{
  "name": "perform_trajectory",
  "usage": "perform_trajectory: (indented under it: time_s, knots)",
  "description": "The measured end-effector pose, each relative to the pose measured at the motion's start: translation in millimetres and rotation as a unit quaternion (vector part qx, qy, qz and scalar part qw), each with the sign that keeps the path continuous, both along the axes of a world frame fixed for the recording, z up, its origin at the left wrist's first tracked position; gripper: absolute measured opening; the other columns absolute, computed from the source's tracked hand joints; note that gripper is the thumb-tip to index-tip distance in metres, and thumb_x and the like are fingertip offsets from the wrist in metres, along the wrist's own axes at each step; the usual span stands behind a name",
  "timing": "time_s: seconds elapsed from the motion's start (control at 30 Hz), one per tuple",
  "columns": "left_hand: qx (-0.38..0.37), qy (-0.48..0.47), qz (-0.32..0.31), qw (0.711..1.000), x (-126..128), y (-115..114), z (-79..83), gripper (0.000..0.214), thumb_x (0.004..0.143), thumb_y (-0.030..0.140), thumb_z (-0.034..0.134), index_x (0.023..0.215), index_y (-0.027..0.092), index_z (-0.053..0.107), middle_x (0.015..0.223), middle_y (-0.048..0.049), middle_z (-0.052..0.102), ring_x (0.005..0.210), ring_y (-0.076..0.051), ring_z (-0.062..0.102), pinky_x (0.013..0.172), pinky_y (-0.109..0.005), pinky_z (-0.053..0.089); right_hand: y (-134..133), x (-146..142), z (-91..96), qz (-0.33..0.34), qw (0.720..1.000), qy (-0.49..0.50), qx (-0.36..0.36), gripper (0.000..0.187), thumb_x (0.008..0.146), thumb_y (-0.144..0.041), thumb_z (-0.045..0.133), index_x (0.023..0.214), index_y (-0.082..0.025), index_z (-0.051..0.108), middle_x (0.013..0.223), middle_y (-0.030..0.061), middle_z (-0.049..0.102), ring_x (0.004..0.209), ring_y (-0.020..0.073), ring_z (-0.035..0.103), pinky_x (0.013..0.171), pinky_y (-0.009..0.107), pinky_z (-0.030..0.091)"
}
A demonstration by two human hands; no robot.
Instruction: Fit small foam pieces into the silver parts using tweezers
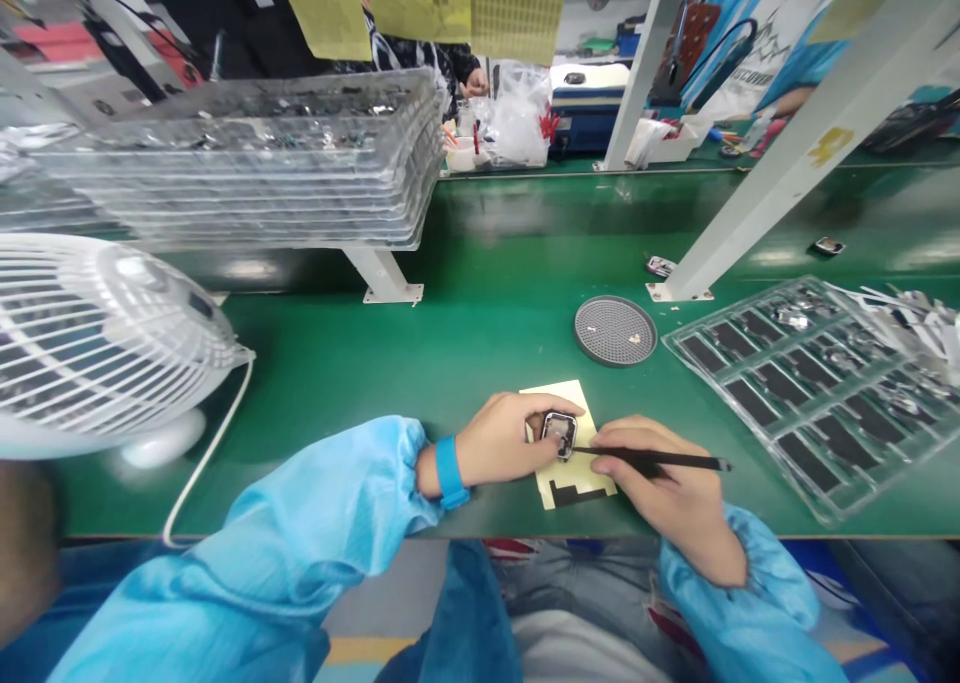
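Observation:
My left hand [506,435], with a blue band at the wrist, grips a small open watch case [559,433] with a silver rim between thumb and fingers. In my right hand [664,478] a pair of black tweezers [675,458] is pinched, its tip reaching into the lower right edge of the case. Under both hands lies a pale yellow sheet [551,488] on the green bench [480,333]. Black strips [581,493] stick to its lower edge. What the tweezer tip touches is too small to make out.
A round grey perforated dish [615,331] lies beyond my hands. To the right is a clear compartment tray [814,393] with black pieces. Stacked trays [262,163] and a white fan [105,343] stand left. A slanted white post [780,133] rises behind; a person's hand [474,83] shows across.

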State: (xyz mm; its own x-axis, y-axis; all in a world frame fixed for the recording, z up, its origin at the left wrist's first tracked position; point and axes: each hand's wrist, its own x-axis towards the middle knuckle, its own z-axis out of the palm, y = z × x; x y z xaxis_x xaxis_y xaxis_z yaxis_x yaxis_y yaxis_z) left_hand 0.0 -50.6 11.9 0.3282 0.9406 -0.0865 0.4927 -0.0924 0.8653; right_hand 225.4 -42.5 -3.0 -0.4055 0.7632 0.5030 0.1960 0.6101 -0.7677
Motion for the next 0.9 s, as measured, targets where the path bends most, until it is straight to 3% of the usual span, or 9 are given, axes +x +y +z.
perform_trajectory:
  time_s: [0.17, 0.4, 0.57, 0.7, 0.9]
  knots:
    - [-0.011, -0.024, 0.011, 1.000, 0.1, 0.7, -3.0, 0.045, 0.077, 0.014, 0.060, 0.120, 0.024, 0.070, 0.084, 0.0002, 0.070, 0.066, -0.012, 0.058, 0.064, -0.022, 0.044, 2.1, -0.4, -2.2, 0.008, 0.999, 0.003, -0.041, 0.016, 0.084, -0.016, 0.075, 0.098, -0.025, 0.074, 0.094, 0.0028, 0.073, 0.086, 0.0178, 0.069, 0.078, 0.029, 0.056]
    - [-0.069, -0.089, -0.002, 0.994, -2.9, 5.8, -1.9, 0.041, 0.077, 0.016, 0.065, 0.117, 0.019, 0.072, 0.084, -0.0025, 0.070, 0.066, -0.012, 0.058, 0.058, -0.020, 0.042, 3.1, 1.9, -0.6, 0.073, 0.971, 0.072, -0.217, 0.007, 0.087, -0.019, 0.073, 0.089, -0.025, 0.075, 0.093, 0.0020, 0.075, 0.091, 0.0157, 0.072, 0.082, 0.023, 0.059]
    - [-0.109, -0.144, -0.010, 0.984, -3.4, 8.4, 3.4, 0.042, 0.076, 0.018, 0.070, 0.117, 0.014, 0.072, 0.089, -0.0056, 0.070, 0.070, -0.013, 0.060, 0.062, -0.021, 0.045, 0.0, 6.4, 2.5, 0.103, 0.949, 0.132, -0.267, 0.004, 0.087, -0.019, 0.073, 0.088, -0.023, 0.072, 0.090, 0.0028, 0.075, 0.079, 0.0148, 0.073, 0.071, 0.021, 0.060]
    - [-0.155, -0.219, -0.002, 0.963, -2.2, 9.4, 4.3, 0.045, 0.075, 0.018, 0.072, 0.119, 0.009, 0.069, 0.091, -0.0074, 0.070, 0.073, -0.013, 0.061, 0.068, -0.022, 0.047, -3.6, 5.1, -1.9, 0.034, 0.966, 0.166, -0.194, 0.010, 0.086, -0.015, 0.073, 0.090, -0.024, 0.071, 0.088, 0.0014, 0.075, 0.080, 0.0150, 0.072, 0.071, 0.022, 0.059]
    - [-0.139, -0.222, -0.012, 0.965, -1.0, 8.6, 1.5, 0.043, 0.076, 0.018, 0.072, 0.118, 0.009, 0.068, 0.098, -0.0099, 0.070, 0.077, -0.016, 0.063, 0.069, -0.024, 0.048, 0.0, -18.9, 2.2, -0.043, 0.992, 0.114, -0.032, 0.018, 0.081, -0.011, 0.077, 0.093, -0.024, 0.075, 0.093, 0.0027, 0.075, 0.091, 0.0200, 0.068, 0.084, 0.036, 0.056]
